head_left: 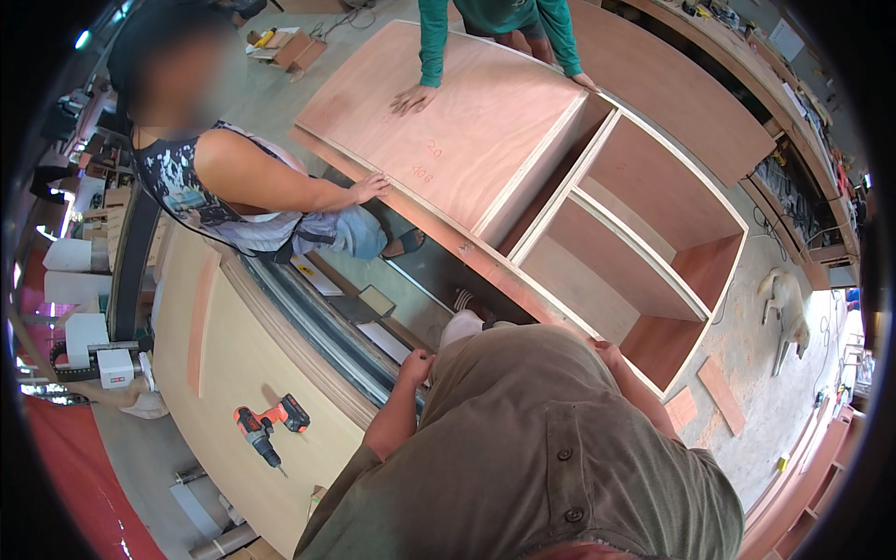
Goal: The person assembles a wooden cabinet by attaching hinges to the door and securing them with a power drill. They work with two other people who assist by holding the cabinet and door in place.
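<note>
While the large plywood cabinet (597, 215) is lying open-side up on the floor, the person's right hand (607, 353) is gripping its near edge; the left hand (417, 366) is curling loosely, holding nothing. Two co-workers are steadying the far panel (457, 121); lifting evenly seems advisable.

A red and black cordless drill (271, 427) lies on a pale plywood sheet (224, 364) at the lower left. Beside that sheet stand white boxes (89, 336) along the left edge. At the top left, small cardboard boxes (291, 49) sit on the concrete floor (271, 93). Two thin reddish wood offcuts (709, 397) lie on the dusty floor at the right, near a pale dog (789, 308) lying stretched out. A long workbench (793, 140) cluttered with tools runs along the right wall.
</note>
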`<state>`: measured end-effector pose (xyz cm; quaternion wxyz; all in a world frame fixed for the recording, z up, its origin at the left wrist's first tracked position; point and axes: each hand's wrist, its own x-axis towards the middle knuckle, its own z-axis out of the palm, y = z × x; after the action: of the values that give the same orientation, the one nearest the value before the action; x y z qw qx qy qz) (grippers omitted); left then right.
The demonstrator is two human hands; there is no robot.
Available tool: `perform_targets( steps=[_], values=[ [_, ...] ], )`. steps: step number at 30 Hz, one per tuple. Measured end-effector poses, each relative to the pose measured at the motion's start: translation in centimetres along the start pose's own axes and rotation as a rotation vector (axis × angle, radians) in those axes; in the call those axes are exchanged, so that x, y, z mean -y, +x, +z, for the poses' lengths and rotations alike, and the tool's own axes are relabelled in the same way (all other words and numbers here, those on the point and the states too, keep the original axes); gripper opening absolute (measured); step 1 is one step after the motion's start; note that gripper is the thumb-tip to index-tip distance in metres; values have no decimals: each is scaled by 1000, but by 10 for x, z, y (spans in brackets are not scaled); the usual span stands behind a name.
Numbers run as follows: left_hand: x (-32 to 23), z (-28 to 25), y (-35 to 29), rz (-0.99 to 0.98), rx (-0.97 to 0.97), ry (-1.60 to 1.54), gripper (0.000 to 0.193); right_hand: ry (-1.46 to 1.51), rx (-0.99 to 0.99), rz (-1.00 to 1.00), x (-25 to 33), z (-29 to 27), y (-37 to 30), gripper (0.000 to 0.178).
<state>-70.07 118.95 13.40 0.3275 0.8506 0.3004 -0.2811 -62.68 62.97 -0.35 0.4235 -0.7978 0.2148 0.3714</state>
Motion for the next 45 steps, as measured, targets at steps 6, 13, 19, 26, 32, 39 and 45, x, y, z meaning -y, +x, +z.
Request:
perform_targets(
  steps=[6, 13, 19, 26, 32, 39, 45],
  values=[
    [34, 21, 16, -38, -8, -63, 57, -69, 22, 18, 36, 7, -12, 61],
    [50, 33, 27, -104, 44, -112, 58, -84, 49, 67, 35, 11, -12, 63],
    [39, 33, 24, -8, 29, -60, 59, -58, 34, 89, 4, 13, 4, 63],
    [38, 42, 19, -48, 27, -58, 59, -86, 16, 66, 27, 9, -17, 62],
    [38, 40, 18, -41, 39, -63, 60, -107, 11, 27, 26, 1, -20, 61],
    [26, 38, 15, -13, 31, -27, 60, -91, -9, 55, 31, -7, -34, 61],
    [-4, 25, 11, 27, 19, 57, 60, -75, -20, 13, -9, -8, -6, 62]
  ],
)
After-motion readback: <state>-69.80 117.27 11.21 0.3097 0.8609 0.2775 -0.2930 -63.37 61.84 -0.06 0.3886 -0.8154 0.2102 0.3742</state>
